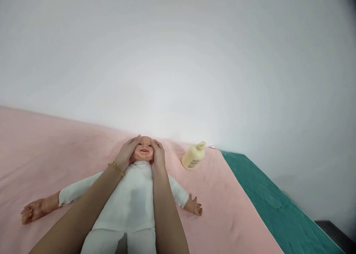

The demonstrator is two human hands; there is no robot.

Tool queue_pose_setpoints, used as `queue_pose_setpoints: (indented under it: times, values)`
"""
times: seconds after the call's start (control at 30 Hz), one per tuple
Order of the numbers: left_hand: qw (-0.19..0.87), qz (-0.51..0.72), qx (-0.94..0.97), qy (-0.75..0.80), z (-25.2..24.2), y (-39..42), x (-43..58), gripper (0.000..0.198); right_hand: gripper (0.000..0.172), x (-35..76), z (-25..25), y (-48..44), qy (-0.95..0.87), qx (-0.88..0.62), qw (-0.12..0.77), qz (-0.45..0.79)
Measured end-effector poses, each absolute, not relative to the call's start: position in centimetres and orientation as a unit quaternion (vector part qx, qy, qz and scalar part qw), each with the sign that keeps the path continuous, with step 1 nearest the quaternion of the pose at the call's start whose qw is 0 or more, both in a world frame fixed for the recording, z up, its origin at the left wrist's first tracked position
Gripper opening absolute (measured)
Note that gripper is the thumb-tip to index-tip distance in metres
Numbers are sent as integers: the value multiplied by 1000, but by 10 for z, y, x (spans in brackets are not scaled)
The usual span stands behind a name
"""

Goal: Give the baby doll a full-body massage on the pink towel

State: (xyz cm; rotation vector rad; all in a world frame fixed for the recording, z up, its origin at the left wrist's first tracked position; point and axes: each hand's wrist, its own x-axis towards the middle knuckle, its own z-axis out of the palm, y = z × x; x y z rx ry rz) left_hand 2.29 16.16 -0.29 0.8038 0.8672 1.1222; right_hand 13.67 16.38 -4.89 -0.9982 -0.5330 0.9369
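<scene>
A baby doll [139, 194] with a white cloth body lies on its back, its arms spread out to both sides. Against the left side of its head [144, 150] rests my left hand [125, 152], with a gold bracelet [116, 168] at the wrist. My right hand [158, 153] cups the opposite side of the head. Between them the two hands hold the head, fingers curving up towards the forehead. The doll's face shows between my palms, while the finger pads are partly hidden behind the head.
Right of the doll's head stands a pale yellow pump bottle [192, 157], somewhat tilted in view. A pink cloth [222, 194] lies beneath everything, with a green surface [267, 198] along its right edge. Behind rises a plain pale wall [178, 61]. Something dark [333, 233] shows at lower right.
</scene>
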Motion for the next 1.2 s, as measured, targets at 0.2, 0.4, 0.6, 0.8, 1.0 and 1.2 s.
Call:
queue_pose_setpoints:
  times: [0.2, 0.4, 0.6, 0.8, 1.0, 1.2]
  values:
    - [663, 482, 397, 414, -10, 170, 20, 53, 45, 133, -33, 153, -187, -501, 719, 443]
    - [653, 482, 398, 427, -13, 173, 22, 43, 38, 133, -38, 158, -182, -512, 725, 422]
    - [649, 501, 376, 432, -12, 172, 26, 30, 28, 136, -51, 167, -184, -497, 742, 410]
    - [679, 495, 361, 405, 0, 167, 24, 12, 21, 141, -53, 172, -166, -486, 745, 425]
    - [693, 492, 356, 389, 6, 163, 21, 10, 25, 142, -52, 172, -151, -466, 750, 444]
    - [681, 489, 368, 402, 2, 163, 21, 27, 28, 138, -52, 168, -197, -457, 742, 448]
